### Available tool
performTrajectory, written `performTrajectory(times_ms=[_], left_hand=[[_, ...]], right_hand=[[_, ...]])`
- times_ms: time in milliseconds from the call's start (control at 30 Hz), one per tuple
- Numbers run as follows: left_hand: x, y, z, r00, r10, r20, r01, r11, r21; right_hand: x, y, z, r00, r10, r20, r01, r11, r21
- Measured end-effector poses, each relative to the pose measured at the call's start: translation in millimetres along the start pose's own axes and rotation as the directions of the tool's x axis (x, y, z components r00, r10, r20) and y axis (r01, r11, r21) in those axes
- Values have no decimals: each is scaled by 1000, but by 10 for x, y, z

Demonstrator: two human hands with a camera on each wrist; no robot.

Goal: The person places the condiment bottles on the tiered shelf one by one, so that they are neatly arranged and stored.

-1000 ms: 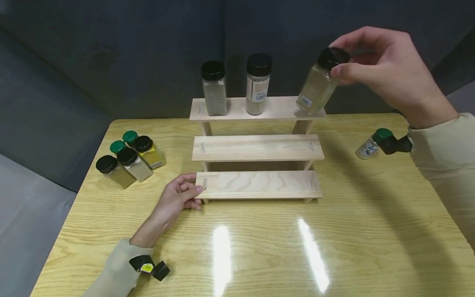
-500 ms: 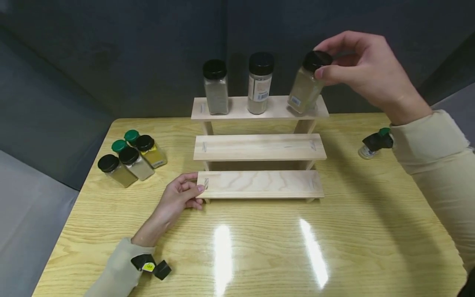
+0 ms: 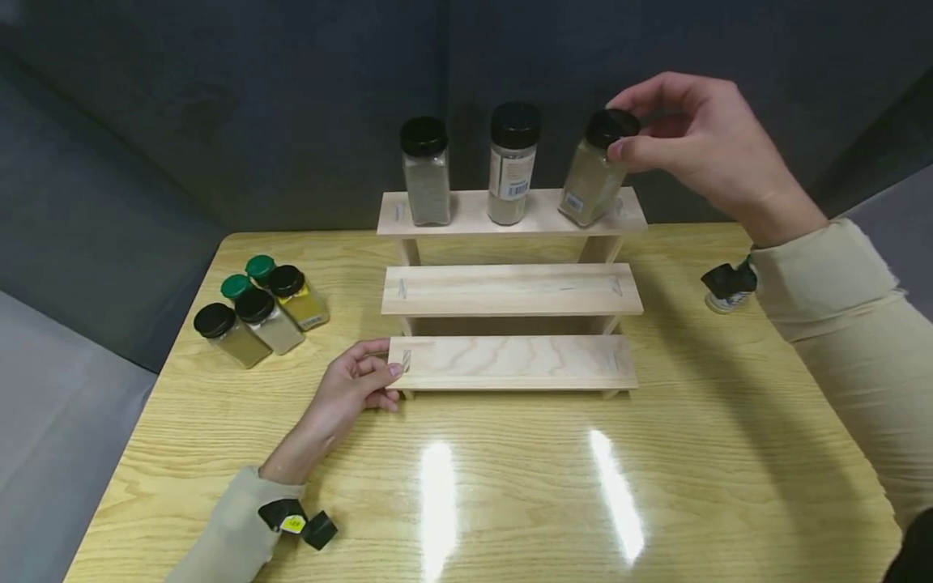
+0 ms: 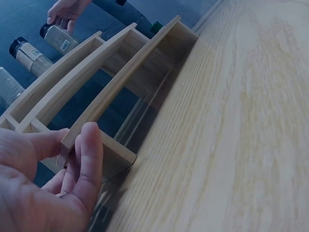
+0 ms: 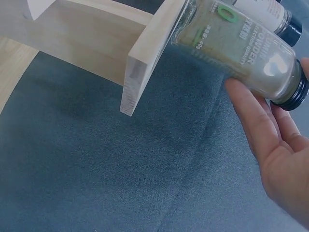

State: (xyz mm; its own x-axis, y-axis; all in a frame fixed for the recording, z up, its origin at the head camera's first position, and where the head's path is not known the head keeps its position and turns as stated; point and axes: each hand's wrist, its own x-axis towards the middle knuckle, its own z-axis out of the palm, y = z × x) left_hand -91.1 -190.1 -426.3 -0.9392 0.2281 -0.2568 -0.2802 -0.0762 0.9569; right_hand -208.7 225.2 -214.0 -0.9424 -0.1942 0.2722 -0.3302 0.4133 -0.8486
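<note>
My right hand [image 3: 700, 150] pinches the black cap of a spice jar [image 3: 589, 182] holding a greenish-brown powder. The jar leans a little, its base at the right part of the top shelf [image 3: 543, 202] of a three-step wooden rack; the right wrist view shows the jar's printed side [image 5: 241, 46] against the board. Two more black-capped jars stand on that shelf: a square one [image 3: 428, 186] at the left and a round, labelled one [image 3: 510, 174] in the middle. With thumb and fingers, my left hand [image 3: 353, 380] grips the left end of the bottom shelf [image 3: 510, 362], also seen in the left wrist view [image 4: 111, 92].
Left of the rack, several spice jars [image 3: 273, 328] with black or green caps stand grouped on the wooden table [image 3: 510, 486]. A small jar [image 3: 727, 301] stands at the right, partly hidden by the wrist camera [image 3: 729, 281]. A dark cloth wall [image 3: 313, 105] rises behind.
My right hand has moved left and slightly down with the spice jar, which leans less now and sits further in on the top shelf. The left hand keeps its grip on the rack.
</note>
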Motion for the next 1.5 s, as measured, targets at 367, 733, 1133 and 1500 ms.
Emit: performTrajectory(times_ms=[367,733,1133,1500], left_hand=[[-4,2,9,1000,-9,3,9,1000,4],[-5,3,0,1000,-3,5,3,1000,-5],[5,12,-16,1000,-5,10,5,1000,6],[9,25,-27,1000,-12,15,12,1000,19]], right_hand=[[4,32,1,1000,13,-4,-13,1000,17],[-18,23,-22,999,45,30,-46,998,38],[-169,85,-138,999,39,-16,-38,997,60],[-536,280,-296,984,-8,-178,5,1000,-15]])
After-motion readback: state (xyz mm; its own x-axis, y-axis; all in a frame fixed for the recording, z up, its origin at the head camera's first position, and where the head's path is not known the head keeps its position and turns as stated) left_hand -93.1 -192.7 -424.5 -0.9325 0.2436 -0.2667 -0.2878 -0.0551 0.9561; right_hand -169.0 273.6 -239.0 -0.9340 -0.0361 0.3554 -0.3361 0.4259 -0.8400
